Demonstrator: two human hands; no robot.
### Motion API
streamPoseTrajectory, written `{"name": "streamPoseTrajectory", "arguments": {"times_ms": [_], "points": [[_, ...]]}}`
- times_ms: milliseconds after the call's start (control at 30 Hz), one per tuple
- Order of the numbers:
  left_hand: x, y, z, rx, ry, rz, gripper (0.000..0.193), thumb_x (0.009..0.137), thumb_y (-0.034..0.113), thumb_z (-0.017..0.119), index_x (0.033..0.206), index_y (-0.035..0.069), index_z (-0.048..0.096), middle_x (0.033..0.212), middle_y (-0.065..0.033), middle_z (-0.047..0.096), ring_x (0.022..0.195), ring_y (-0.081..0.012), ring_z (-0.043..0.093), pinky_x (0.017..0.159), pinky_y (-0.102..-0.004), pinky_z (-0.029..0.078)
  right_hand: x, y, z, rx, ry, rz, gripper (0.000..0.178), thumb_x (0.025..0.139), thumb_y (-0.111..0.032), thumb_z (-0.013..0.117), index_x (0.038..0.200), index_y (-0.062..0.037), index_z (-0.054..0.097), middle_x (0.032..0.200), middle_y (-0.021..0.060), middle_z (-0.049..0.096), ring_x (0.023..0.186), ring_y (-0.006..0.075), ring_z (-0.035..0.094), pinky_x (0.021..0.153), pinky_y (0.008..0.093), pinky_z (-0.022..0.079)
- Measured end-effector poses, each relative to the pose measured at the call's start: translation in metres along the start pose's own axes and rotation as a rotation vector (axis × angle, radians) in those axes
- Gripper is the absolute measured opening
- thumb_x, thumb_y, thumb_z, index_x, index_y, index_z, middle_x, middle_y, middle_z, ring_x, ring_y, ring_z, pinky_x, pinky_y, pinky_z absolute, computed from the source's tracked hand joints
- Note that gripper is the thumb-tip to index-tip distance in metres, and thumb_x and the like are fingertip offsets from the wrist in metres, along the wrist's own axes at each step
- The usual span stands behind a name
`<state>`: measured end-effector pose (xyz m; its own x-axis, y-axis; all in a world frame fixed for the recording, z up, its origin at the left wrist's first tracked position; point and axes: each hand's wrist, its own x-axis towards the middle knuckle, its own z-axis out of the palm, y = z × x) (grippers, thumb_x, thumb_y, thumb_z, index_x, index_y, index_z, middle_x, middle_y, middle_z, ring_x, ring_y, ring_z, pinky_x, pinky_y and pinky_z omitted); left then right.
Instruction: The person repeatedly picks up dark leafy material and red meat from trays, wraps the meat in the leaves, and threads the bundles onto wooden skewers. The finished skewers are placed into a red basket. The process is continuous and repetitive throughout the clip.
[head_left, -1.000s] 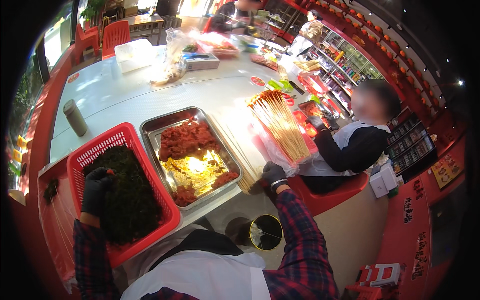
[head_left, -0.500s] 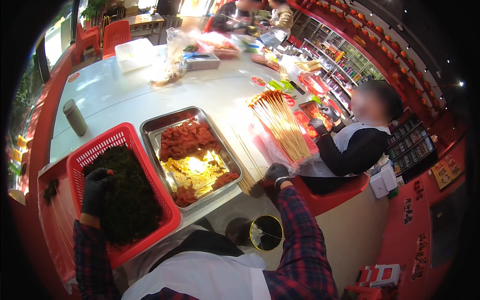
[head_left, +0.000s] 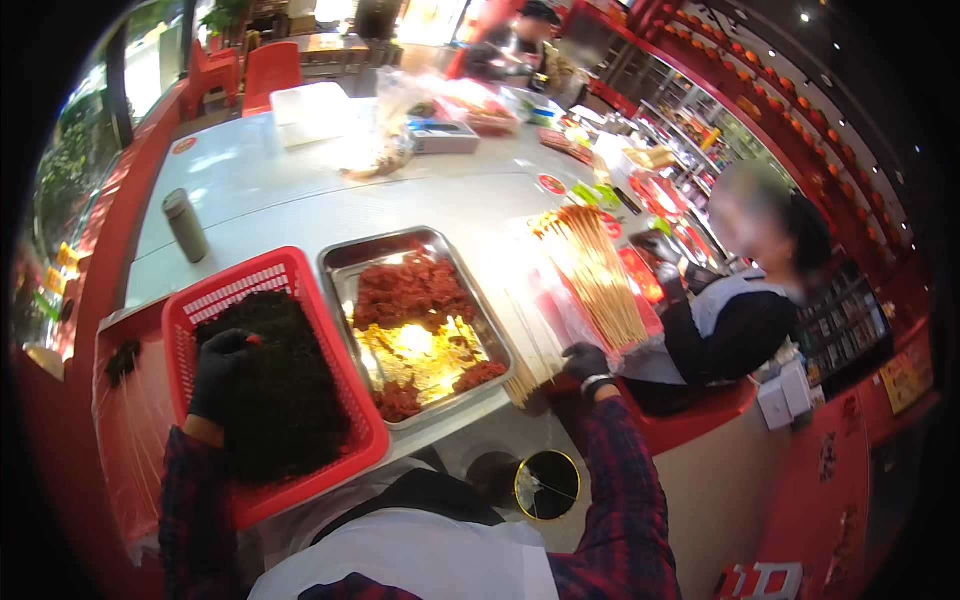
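My left hand (head_left: 222, 375), in a black glove, is closed over a red plastic basket (head_left: 372, 446) of dark green leafy stuff (head_left: 280, 400). A small red piece of meat (head_left: 256, 340) shows at its fingertips. To the basket's right stands a steel tray (head_left: 497, 338) with red marinated meat (head_left: 415, 290) on its far side and yellowish liquid nearer. My right hand (head_left: 588, 365), also gloved, has curled fingers at the table's near edge, right of some loose bamboo skewers (head_left: 522, 384). What it grips, if anything, I cannot make out.
A pile of bamboo skewers (head_left: 597, 285) lies beyond my right hand, beside a co-worker (head_left: 745, 315) in black gloves. A grey-green flask (head_left: 185, 226) stands at the far left. Below the table edge is a round dark bin (head_left: 548, 486). Another person (head_left: 510, 50) is at the table's far end.
The whole view has shifted, so the table sits further right in the picture. Both my hands keep nearly the same places by the basket and the skewers. The co-worker's hands have moved slightly.
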<state>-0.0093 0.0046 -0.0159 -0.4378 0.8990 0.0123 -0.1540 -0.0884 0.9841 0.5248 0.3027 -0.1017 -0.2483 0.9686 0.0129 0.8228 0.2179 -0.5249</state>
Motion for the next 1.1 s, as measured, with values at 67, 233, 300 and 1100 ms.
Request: {"name": "streamPoseTrajectory", "arguments": {"times_ms": [67, 233, 300, 1100], "points": [[0.000, -0.006, -0.001, 0.069, 0.094, 0.007, 0.016, 0.071, -0.003, 0.060, 0.087, 0.001, 0.062, 0.078, -0.0026, 0.062, 0.066, -0.0095, 0.056, 0.059, -0.0212, 0.046, -0.009, -0.036, -0.014, 0.522, -0.174, 0.302, 0.029, 0.060, -0.003, 0.063, 0.090, -0.0012, 0.062, 0.071, 0.0084, 0.060, 0.060, 0.0172, 0.056, 0.051, 0.0267, 0.044], [0.000, -0.002, 0.009, -0.016, 0.097, 0.046, 0.015, 0.073, -0.005, 0.057, 0.086, 0.000, 0.062, 0.083, -0.0042, 0.062, 0.075, -0.0106, 0.057, 0.067, -0.0223, 0.047, -0.045, -0.171, 0.007, 1.112, -0.430, 0.135, 0.015, 0.073, -0.004, 0.058, 0.088, -0.0033, 0.057, 0.067, 0.0016, 0.053, 0.054, 0.0109, 0.050, 0.048, 0.0219, 0.041], [-0.004, 0.001, 0.008, 0.031, 0.094, 0.070, 0.015, 0.074, -0.005, 0.057, 0.088, -0.001, 0.062, 0.084, -0.0051, 0.062, 0.076, -0.0109, 0.057, 0.068, -0.0226, 0.047, -0.063, -0.249, 0.023, 1.108, -0.545, 0.026, 0.007, 0.073, -0.001, 0.058, 0.079, -0.0027, 0.056, 0.065, 0.0057, 0.056, 0.053, 0.0124, 0.051, 0.048, 0.0227, 0.041], [0.002, -0.010, -0.009, -0.698, -0.002, -0.206, 0.016, 0.084, 0.007, 0.050, 0.098, 0.003, 0.054, 0.089, -0.0078, 0.060, 0.080, -0.0156, 0.059, 0.069, -0.0253, 0.050, -0.106, -0.414, 0.133, 1.047, -0.451, -0.601, 0.026, 0.077, 0.001, 0.045, 0.099, 0.0019, 0.058, 0.094, 0.0083, 0.061, 0.091, 0.0154, 0.056, 0.082, 0.0265, 0.043]]}}
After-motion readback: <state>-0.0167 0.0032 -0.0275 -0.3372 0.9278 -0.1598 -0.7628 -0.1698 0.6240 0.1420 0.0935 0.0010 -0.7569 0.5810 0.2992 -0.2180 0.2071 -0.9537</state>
